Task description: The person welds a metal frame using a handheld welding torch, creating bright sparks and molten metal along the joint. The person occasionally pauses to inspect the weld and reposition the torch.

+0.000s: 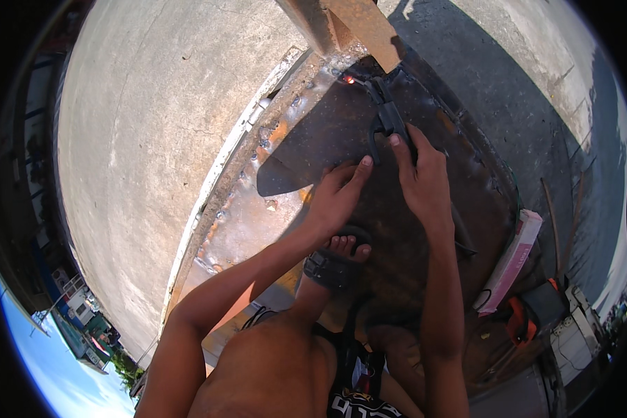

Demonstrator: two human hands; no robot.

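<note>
My right hand [425,177] is wrapped round a black welding electrode holder [390,115], thumb along its top. At the holder's jaws a short stub glows red-orange [350,80], close to the foot of a rusty steel beam [366,35]. My left hand [338,195] is low over the steel plate [285,209], thumb stretched out beside the lower end of the holder's lever. Its fingers are partly hidden behind the thumb, and I see nothing held in them. Whether the thumb touches the lever I cannot tell.
My sandalled foot [338,261] stands on the plate below my hands. To the right lie a pink and white box [512,261], a dark rod [461,233] and an orange and black object [522,320]. A white-edged strip [212,174] borders the concrete floor [139,139] on the left.
</note>
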